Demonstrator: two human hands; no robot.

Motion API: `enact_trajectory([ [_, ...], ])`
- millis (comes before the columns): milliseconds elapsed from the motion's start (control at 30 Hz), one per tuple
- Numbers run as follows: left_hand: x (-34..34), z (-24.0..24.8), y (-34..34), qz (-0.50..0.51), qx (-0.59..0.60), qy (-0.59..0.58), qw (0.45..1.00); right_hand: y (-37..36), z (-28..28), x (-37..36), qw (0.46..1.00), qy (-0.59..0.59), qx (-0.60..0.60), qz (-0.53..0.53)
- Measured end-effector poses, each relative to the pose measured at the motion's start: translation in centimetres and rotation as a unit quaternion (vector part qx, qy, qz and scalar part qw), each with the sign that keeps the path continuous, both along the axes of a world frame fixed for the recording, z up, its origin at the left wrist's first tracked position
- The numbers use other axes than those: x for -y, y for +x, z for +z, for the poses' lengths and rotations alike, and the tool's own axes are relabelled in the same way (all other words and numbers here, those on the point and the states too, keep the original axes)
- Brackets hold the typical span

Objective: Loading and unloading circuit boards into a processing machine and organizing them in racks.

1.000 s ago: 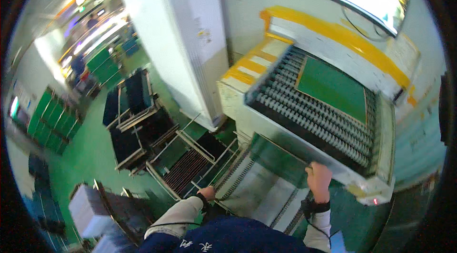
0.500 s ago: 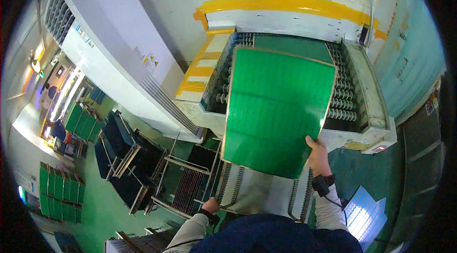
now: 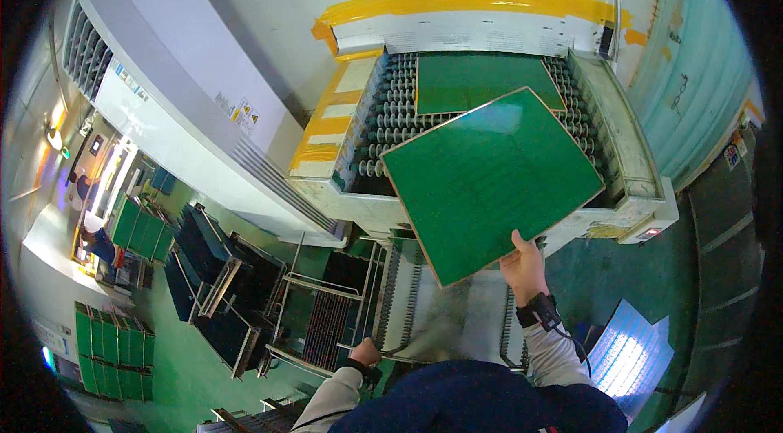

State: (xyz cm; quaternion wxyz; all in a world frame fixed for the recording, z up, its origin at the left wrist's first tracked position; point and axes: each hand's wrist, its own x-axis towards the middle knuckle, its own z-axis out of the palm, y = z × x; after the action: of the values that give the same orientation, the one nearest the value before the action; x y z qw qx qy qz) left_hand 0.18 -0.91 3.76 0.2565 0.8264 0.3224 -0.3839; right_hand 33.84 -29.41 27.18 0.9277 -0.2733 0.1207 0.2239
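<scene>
My right hand (image 3: 524, 268) grips a green rectangular panel (image 3: 489, 180) by its lower right edge, thumb on the upper face. The panel is held tilted and turned over the near end of a roller conveyor (image 3: 376, 130). A second green panel (image 3: 481, 82) lies on the rollers farther back, against the machine's white cover. Down at the lower middle, my left hand (image 3: 366, 351) is closed around a metal bar of a slotted rack (image 3: 453, 307). That rack stands in front of the conveyor, with toothed strips along its sides.
On the left rises a tall white air-conditioning unit (image 3: 196, 115). Wire racks (image 3: 326, 323) and dark panels in stands (image 3: 196, 262) fill the floor beside me. Shiny sheets (image 3: 624, 355) lean at lower right. Racked green panels (image 3: 114, 351) stand farther left, and people are in the far background.
The green panel in my right hand has turned and tipped toward the conveyor, its lower edge rising off the rack. More of the panel on the rollers shows. My left hand stays on the bar.
</scene>
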Motion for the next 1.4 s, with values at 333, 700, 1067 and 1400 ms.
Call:
enact_trajectory([
  [333,0.7,1.0,0.5,0.026,0.006,0.015,1.000,0.6,-2.8,-0.2,0.992,-0.089,0.004,0.090],
  [700,-1.1,-4.2,-1.1,-0.049,-0.001,0.020,0.999,0.7,-1.8,-2.2,0.941,-0.213,0.113,0.239],
  [1067,-3.0,-11.2,-4.3,-0.095,0.067,0.029,0.993,3.4,-2.1,-3.8,0.966,-0.175,0.066,0.179],
  [1400,-1.4,-5.2,-1.5,-0.071,0.056,0.014,0.996,3.5,-2.1,-3.8,0.968,-0.188,0.061,0.152],
])
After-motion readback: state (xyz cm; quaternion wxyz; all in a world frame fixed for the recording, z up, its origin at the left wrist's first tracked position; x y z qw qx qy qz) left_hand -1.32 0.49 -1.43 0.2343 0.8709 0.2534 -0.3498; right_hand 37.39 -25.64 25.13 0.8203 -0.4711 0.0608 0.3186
